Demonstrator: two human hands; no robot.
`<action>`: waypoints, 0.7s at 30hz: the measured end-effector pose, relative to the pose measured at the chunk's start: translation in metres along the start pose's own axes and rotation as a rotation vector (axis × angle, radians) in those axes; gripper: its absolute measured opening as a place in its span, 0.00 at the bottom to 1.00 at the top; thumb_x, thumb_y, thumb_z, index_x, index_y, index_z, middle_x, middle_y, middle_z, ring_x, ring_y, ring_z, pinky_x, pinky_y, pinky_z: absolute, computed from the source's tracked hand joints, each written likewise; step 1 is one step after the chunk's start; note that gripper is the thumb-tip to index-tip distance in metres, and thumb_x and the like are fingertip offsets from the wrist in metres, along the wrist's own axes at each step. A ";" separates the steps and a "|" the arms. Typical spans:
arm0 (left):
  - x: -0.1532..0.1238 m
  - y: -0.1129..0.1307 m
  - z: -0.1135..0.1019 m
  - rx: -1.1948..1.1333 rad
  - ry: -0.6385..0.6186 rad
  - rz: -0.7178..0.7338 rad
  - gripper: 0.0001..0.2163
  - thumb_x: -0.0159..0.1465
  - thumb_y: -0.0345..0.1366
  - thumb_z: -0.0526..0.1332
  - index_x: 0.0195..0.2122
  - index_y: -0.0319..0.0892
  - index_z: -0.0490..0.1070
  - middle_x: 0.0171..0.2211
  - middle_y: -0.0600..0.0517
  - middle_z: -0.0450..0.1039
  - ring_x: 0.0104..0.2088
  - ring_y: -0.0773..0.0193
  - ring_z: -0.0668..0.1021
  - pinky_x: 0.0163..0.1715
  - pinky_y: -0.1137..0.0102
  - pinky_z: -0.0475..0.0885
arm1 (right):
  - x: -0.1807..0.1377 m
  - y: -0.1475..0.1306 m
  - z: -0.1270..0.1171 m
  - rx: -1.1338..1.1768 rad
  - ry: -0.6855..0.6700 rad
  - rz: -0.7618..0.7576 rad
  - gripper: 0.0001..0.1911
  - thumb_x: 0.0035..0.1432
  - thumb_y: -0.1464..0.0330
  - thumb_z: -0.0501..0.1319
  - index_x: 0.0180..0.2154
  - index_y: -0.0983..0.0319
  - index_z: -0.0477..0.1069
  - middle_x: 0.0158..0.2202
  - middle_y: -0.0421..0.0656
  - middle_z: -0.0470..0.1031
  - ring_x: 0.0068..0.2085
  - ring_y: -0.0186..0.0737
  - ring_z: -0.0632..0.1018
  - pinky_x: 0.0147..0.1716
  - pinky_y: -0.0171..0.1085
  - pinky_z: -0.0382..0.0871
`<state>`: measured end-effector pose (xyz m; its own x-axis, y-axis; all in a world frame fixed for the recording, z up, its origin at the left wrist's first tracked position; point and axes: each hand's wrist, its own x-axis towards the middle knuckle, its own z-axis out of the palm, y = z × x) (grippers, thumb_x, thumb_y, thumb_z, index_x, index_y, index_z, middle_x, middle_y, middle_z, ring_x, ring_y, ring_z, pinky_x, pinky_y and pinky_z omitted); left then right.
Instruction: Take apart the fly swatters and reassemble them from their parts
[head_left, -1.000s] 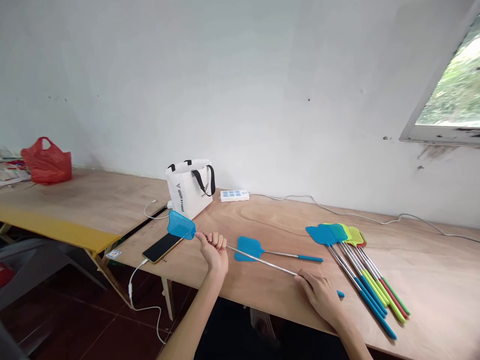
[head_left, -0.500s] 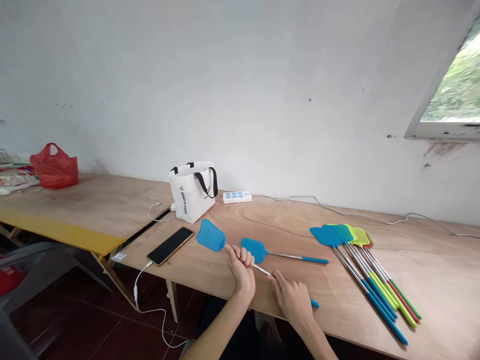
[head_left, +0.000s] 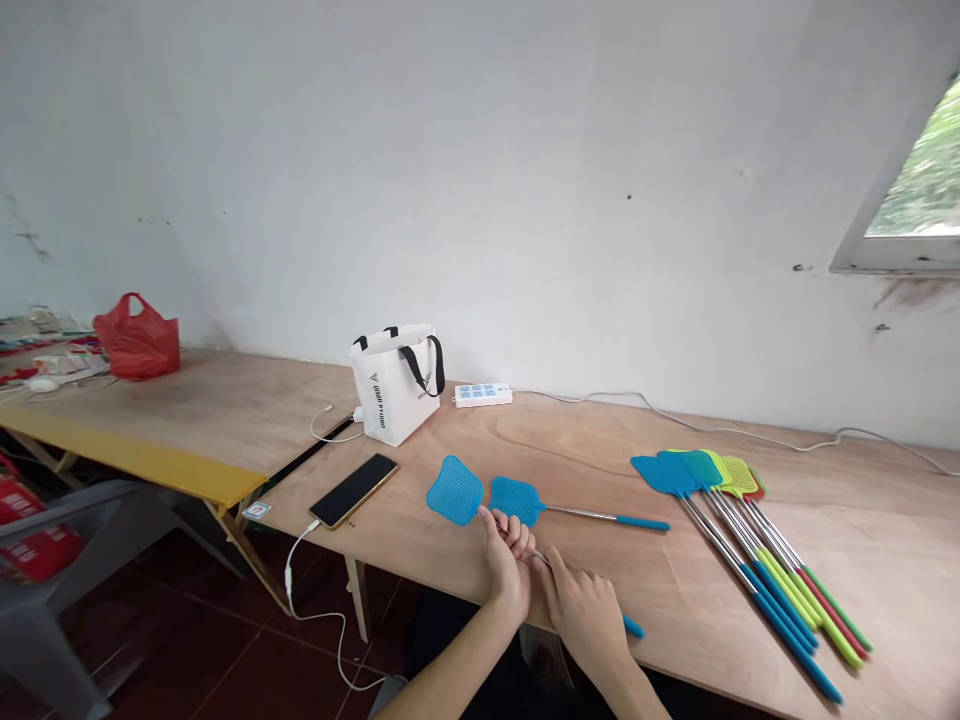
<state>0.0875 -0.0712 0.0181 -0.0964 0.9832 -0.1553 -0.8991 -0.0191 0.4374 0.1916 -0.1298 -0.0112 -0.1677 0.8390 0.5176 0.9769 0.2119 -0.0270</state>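
Between my two hands is a blue fly swatter (head_left: 454, 491) with a telescopic metal shaft. My left hand (head_left: 507, 555) is closed around the shaft just below the swatter's head. Close beside it, my right hand (head_left: 583, 605) grips the same shaft further down, and the blue handle end sticks out past that hand. Most of the shaft is hidden by my fingers. A second blue fly swatter (head_left: 516, 500) lies on the table just behind my hands, its handle pointing right. To the right, several fly swatters (head_left: 739, 477) in blue, yellow-green, red and green lie fanned together.
A black phone (head_left: 354, 490) on a white cable lies at the table's left edge. Behind it stand a white bag (head_left: 397, 390) with black handles and a white power strip (head_left: 484, 394). On the neighbouring table sits a red plastic bag (head_left: 139, 340).
My hands have come closer together along the shaft, and less bare metal shows between them. The swatter's head is nearer the second swatter. The camera view has shifted slightly.
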 end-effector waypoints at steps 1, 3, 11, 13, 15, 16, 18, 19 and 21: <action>-0.001 -0.001 0.001 0.012 -0.022 -0.003 0.30 0.59 0.64 0.65 0.24 0.44 0.54 0.15 0.64 0.43 0.15 0.74 0.50 0.16 0.73 0.50 | 0.000 0.004 -0.001 0.017 -0.010 -0.010 0.18 0.75 0.61 0.44 0.39 0.58 0.70 0.26 0.41 0.80 0.22 0.38 0.78 0.22 0.35 0.48; -0.003 -0.003 0.002 0.036 -0.063 -0.009 0.30 0.57 0.65 0.66 0.25 0.44 0.56 0.16 0.63 0.46 0.15 0.73 0.53 0.17 0.73 0.55 | 0.001 0.014 -0.003 0.031 -0.052 -0.022 0.18 0.76 0.61 0.44 0.40 0.58 0.69 0.26 0.41 0.80 0.23 0.38 0.78 0.22 0.34 0.48; -0.004 -0.009 0.002 0.365 -0.189 -0.026 0.26 0.57 0.62 0.68 0.33 0.42 0.69 0.29 0.50 0.75 0.37 0.56 0.81 0.45 0.61 0.73 | 0.012 0.052 -0.014 0.032 -0.163 -0.008 0.24 0.76 0.60 0.39 0.40 0.57 0.71 0.27 0.42 0.82 0.26 0.42 0.81 0.23 0.37 0.49; -0.005 -0.009 0.001 0.432 -0.209 -0.019 0.25 0.59 0.61 0.67 0.37 0.41 0.72 0.33 0.46 0.79 0.41 0.53 0.81 0.49 0.60 0.72 | 0.012 0.054 -0.016 0.032 -0.164 0.002 0.25 0.76 0.60 0.38 0.39 0.58 0.71 0.27 0.43 0.81 0.26 0.43 0.81 0.23 0.37 0.48; -0.006 -0.009 0.001 0.484 -0.223 -0.026 0.27 0.60 0.63 0.65 0.39 0.40 0.73 0.33 0.44 0.80 0.40 0.52 0.82 0.49 0.58 0.72 | 0.012 0.056 -0.017 0.024 -0.168 -0.002 0.26 0.76 0.59 0.37 0.38 0.58 0.71 0.26 0.44 0.81 0.26 0.44 0.81 0.23 0.38 0.46; -0.007 -0.008 0.001 0.506 -0.230 -0.024 0.27 0.60 0.63 0.64 0.38 0.40 0.73 0.33 0.44 0.80 0.39 0.52 0.82 0.48 0.58 0.72 | 0.012 0.057 -0.018 0.025 -0.167 -0.004 0.26 0.75 0.59 0.38 0.39 0.58 0.72 0.26 0.44 0.81 0.26 0.45 0.81 0.23 0.38 0.46; -0.009 -0.006 0.003 0.541 -0.241 -0.001 0.26 0.60 0.63 0.64 0.36 0.40 0.72 0.33 0.43 0.80 0.38 0.51 0.82 0.47 0.58 0.72 | 0.013 0.060 -0.020 0.046 -0.161 -0.010 0.24 0.75 0.57 0.41 0.42 0.58 0.72 0.25 0.43 0.81 0.25 0.45 0.81 0.23 0.37 0.45; -0.010 -0.005 0.004 0.551 -0.245 0.020 0.25 0.60 0.62 0.64 0.34 0.41 0.72 0.33 0.44 0.80 0.37 0.51 0.82 0.46 0.58 0.72 | 0.013 0.062 -0.022 0.063 -0.160 -0.015 0.23 0.74 0.56 0.42 0.43 0.58 0.72 0.25 0.43 0.81 0.25 0.44 0.81 0.22 0.37 0.45; -0.010 -0.001 0.008 0.555 -0.252 0.069 0.24 0.61 0.61 0.65 0.32 0.42 0.70 0.32 0.45 0.80 0.37 0.52 0.82 0.46 0.59 0.71 | 0.013 0.068 -0.026 0.087 -0.160 -0.028 0.22 0.73 0.54 0.44 0.44 0.57 0.72 0.24 0.42 0.80 0.24 0.44 0.81 0.22 0.36 0.46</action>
<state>0.0931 -0.0793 0.0264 0.0179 0.9971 0.0744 -0.5315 -0.0535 0.8454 0.2592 -0.1170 0.0158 -0.2206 0.8997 0.3767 0.9576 0.2732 -0.0915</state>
